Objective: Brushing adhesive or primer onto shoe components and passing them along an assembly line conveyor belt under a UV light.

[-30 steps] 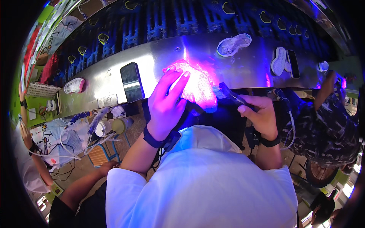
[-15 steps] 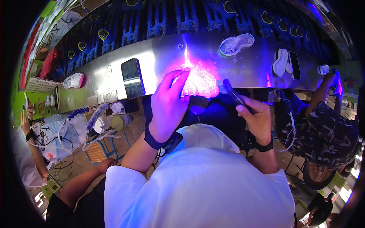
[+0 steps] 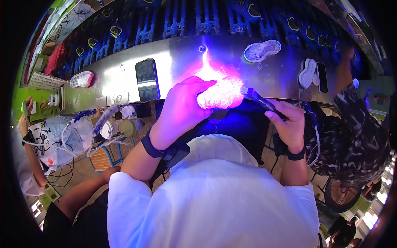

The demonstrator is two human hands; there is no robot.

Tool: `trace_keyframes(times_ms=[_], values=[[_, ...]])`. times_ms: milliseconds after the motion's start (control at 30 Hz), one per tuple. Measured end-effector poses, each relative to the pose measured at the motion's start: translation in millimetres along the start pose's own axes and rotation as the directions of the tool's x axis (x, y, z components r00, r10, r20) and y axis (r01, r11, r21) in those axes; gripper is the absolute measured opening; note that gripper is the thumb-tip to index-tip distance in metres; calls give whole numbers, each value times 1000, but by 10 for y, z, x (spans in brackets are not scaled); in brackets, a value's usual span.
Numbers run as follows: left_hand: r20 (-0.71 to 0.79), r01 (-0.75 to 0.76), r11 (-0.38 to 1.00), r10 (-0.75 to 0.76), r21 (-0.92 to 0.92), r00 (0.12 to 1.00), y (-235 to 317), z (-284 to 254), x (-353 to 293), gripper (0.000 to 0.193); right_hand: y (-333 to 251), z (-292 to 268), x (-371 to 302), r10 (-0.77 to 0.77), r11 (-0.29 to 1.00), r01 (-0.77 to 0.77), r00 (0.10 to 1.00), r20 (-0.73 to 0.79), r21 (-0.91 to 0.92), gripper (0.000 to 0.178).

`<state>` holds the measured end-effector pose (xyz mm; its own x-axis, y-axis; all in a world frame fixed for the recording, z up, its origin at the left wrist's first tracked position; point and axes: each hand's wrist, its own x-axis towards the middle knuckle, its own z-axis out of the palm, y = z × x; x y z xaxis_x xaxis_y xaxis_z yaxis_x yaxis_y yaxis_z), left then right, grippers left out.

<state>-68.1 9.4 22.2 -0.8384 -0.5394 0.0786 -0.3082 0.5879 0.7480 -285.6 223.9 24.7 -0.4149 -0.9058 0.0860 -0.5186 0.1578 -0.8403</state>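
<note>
My left hand [image 3: 184,99] is closed on a pale shoe sole [image 3: 223,93], its fingers and thumb gripping the left end. Strong pink-violet light washes out most of the sole's surface, so its details are hard to make out. In my right hand [image 3: 287,122] is a flat brush with a dark handle [image 3: 260,100], pinched between thumb and fingers. The brush's bristles meet or nearly meet the sole's right end; I cannot tell which. Both hands are at the near edge of the metal table [image 3: 178,51].
A phone [image 3: 147,80] lies left of my hands. Another sole [image 3: 262,51] lies at the back right, with a white sole [image 3: 307,73] beside a dark phone [image 3: 322,77] farther right. A dark conveyor [image 3: 173,20] runs behind. Co-workers sit on both sides.
The sole has turned and shifted slightly right in my left hand. My right hand and the brush have moved right. At the right, a co-worker's arm now reaches toward the conveyor.
</note>
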Motion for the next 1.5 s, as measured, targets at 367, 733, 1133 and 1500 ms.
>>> trace_keyframes(times_ms=[367,733,1133,1500], values=[[158,154,925,-104,-348,982,-11,234,-92,74,246,132,-80,232,922,-219,973,-5,319,29],[223,188,889,-100,-418,970,27,277,-89,62,170,-41,217,117,964,-124,992,42,234,30],[357,379,649,-172,-660,918,8,339,33,41,440,74,113,138,945,-153,988,70,290,29],[323,412,564,-256,-715,911,171,417,66,41,353,25,173,227,937,-235,972,63,258,28]])
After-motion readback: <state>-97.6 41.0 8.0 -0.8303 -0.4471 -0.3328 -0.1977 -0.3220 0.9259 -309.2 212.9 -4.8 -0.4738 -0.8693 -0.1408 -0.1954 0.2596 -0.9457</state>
